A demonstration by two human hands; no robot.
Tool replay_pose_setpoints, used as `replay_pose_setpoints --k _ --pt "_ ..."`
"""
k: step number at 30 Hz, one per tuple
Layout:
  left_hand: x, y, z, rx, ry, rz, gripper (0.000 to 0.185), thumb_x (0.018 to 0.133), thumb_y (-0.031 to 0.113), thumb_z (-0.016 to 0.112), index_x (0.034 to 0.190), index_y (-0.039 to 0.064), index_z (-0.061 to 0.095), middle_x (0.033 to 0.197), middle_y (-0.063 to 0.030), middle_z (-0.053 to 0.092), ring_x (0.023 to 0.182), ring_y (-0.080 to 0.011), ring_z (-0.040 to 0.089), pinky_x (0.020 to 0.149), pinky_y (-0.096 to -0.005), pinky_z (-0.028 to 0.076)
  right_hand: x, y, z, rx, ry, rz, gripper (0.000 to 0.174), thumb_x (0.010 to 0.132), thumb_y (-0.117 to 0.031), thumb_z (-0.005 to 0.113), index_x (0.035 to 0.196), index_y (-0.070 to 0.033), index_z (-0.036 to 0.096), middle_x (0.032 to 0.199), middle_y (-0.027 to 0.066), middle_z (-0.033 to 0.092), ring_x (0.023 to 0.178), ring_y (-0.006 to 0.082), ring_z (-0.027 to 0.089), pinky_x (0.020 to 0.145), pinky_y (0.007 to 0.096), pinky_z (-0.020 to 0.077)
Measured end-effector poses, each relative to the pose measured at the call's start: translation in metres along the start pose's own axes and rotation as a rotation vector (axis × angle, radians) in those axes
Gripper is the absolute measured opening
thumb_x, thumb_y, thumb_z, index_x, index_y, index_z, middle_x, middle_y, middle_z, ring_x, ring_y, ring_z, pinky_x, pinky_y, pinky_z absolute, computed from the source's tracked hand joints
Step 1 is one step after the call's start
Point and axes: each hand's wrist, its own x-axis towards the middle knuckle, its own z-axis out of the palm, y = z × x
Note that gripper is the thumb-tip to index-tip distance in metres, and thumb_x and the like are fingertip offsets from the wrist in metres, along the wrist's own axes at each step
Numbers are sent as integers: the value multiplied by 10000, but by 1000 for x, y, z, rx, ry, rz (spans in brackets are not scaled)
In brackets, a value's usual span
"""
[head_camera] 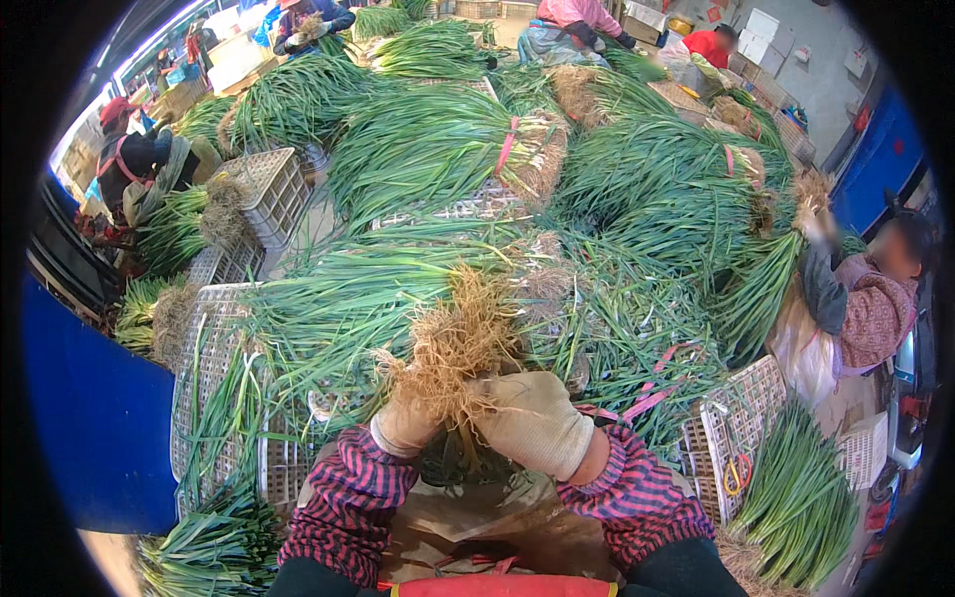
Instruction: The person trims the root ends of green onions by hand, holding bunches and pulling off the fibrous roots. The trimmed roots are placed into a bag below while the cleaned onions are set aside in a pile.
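A bunch of green onions with tan, stringy roots (pixel 462 336) is held root end up in front of me. My left hand (pixel 409 418), in a pale work glove, grips its left side. From the right, my right hand (pixel 533 422), gloved too, closes on the same bunch just under the roots. Its leaves hang down between my wrists, mostly hidden. Just beyond lie loose green onions (pixel 358 287) with their leaves towards the left. To the right are scattered leaves (pixel 634 321) and a pink strap (pixel 649 399).
Large tied bundles of green onions (pixel 433 142) lie further back on plastic crates. A white crate (pixel 735 425) with orange-handled scissors (pixel 737 474) stands at the right, beside another bundle (pixel 798 492). A co-worker (pixel 873 298) holds onions at the far right; several others work behind.
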Motion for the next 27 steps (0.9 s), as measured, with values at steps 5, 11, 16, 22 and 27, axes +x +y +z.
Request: replay_pose_setpoints --k 5,11,16,22,27 --pt "20 23 -17 -623 163 -429 394 1085 288 414 1333 6 532 1240 -140 632 1143 -262 610 1012 -414 491 0 -1 19 134 111 126 220 927 -299 618 889 -90 673 714 141 675 699 349 684 608 473 538" --pt "6 40 -111 -1150 543 -636 301 950 373 654 916 89 559 629 -13 482 656 -199 589 659 -391 519 -33 91 49 -52 -104 338 247 874 -303 664 1010 -104 717 873 197 708 822 377 698 734 453 557" --pt "-94 -4 -145 -1356 522 -376 245 973 325 590 1064 99 557 824 -30 542 792 -199 591 684 -394 510 -77 226 35 -370 -119 771 256 866 -237 635 1072 -111 721 961 176 732 918 377 703 835 466 554" --pt "-159 -7 -120 -1376 935 -704 297 973 373 558 1093 102 556 856 -46 556 791 -218 598 674 -414 514 24 229 14 -186 242 554 253 930 -246 597 1110 -112 716 1086 169 717 994 365 689 895 420 541" --pt "-165 -20 -110 -1390 934 -781 342 974 414 531 1118 104 555 882 -60 568 790 -234 604 665 -431 517 114 224 63 -250 62 630 270 920 -243 578 1110 -115 720 1059 181 715 1013 367 682 898 447 530"
